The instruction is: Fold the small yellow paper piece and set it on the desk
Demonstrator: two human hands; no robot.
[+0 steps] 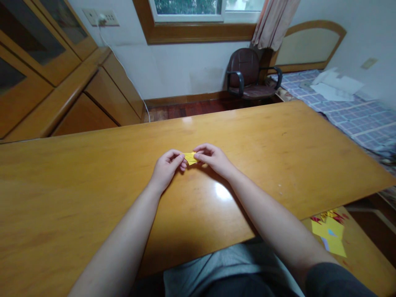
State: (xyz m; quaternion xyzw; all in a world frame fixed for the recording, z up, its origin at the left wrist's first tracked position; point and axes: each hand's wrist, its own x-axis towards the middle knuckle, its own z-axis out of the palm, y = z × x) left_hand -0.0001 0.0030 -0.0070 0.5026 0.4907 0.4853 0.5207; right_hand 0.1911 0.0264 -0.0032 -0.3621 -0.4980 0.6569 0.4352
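Note:
A small piece of folded yellow paper [190, 158] is held between my two hands, just above the wooden table [93, 185]. My left hand [168, 167] pinches its left end between thumb and fingers. On the opposite side, my right hand [213, 159] grips the right end, thumb on top. Crease lines show on the paper's face. Its two ends are hidden under my fingertips.
Yellow paper sheets [335, 243] and small red and yellow folded pieces [331, 215] lie on a lower surface at the right. Beyond the table stand an armchair [247, 74] and a bed [349, 111]. A wooden cabinet [102, 99] is at the left.

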